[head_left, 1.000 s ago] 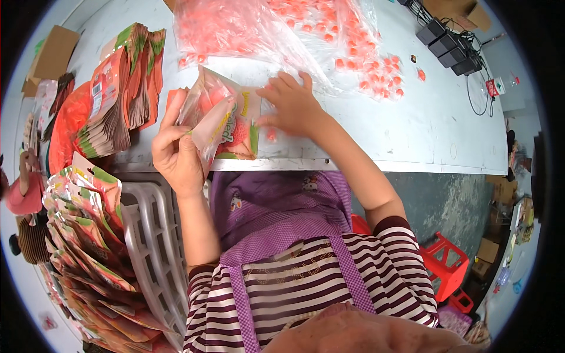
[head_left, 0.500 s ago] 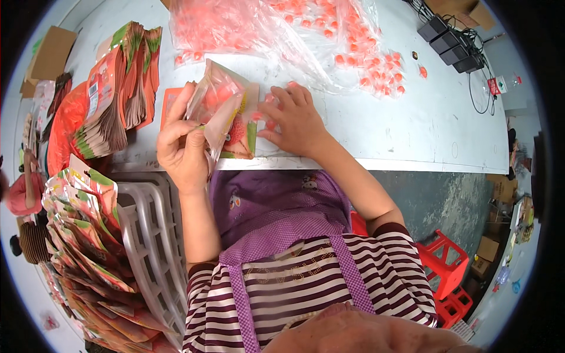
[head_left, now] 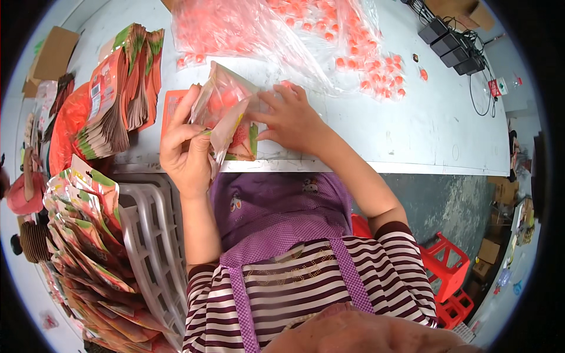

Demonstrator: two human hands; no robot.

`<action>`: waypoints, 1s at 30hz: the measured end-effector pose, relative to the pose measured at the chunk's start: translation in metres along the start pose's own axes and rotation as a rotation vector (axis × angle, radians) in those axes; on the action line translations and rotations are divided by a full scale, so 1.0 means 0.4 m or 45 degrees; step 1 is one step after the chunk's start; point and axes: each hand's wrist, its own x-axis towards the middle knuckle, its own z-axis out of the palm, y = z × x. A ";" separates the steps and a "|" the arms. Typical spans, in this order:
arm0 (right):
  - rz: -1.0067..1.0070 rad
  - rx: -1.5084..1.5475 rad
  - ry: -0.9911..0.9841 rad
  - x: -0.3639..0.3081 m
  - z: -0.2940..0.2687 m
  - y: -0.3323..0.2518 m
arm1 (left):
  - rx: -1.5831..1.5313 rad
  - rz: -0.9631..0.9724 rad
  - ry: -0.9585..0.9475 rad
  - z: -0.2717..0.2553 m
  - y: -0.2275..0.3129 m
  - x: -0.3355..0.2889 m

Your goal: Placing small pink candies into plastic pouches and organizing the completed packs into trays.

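My left hand (head_left: 187, 144) grips a clear-fronted pouch (head_left: 219, 125) by its near-left side, thumb in front and fingers behind. The pouch is tilted, its mouth gaping towards my right hand. Red-pink wrapped candies (head_left: 223, 101) show through its clear film. My right hand (head_left: 292, 119) is at the pouch's mouth, its fingers apart and slightly bent. A small red piece (head_left: 286, 84) shows by one of its fingertips; whether the fingers touch it I cannot tell. Below the pouch lies a flat printed pouch (head_left: 173, 103), mostly covered.
A large clear bag of candies (head_left: 223, 29) lies at the back, with loose candies (head_left: 382, 76) beside it. Stacked pouches (head_left: 126, 82) stand at left. Filled-looking pouches (head_left: 100, 235) heap by a grey plastic crate (head_left: 150, 229). Black adapters (head_left: 450, 44) sit far right; a red stool (head_left: 444, 267) stands below.
The candies that showed under my right hand beside the pouch are out of sight there now. My right fingers have moved slightly left, to the pouch's mouth. My left hand keeps its grip.
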 end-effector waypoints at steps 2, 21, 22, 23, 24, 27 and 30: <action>-0.007 -0.008 0.027 0.006 -0.015 -0.002 | -0.052 -0.082 0.038 -0.001 0.003 -0.005; -0.008 0.026 0.037 -0.034 -0.022 0.059 | -0.014 0.052 -0.096 0.039 -0.006 0.022; 0.023 -0.001 0.064 -0.033 -0.022 0.060 | 0.107 -0.029 -0.163 0.044 -0.011 0.019; 0.021 -0.006 0.075 -0.026 -0.025 0.058 | 0.233 -0.104 -0.224 0.048 -0.015 0.020; 0.035 -0.017 0.010 -0.021 -0.028 0.053 | 0.233 -0.090 -0.226 0.055 -0.018 0.019; 0.039 -0.006 0.059 -0.034 -0.017 0.040 | 0.278 -0.098 -0.246 0.069 -0.034 0.005; 0.060 -0.013 0.200 -0.058 0.002 0.024 | 0.220 -0.191 -0.229 0.081 -0.045 -0.014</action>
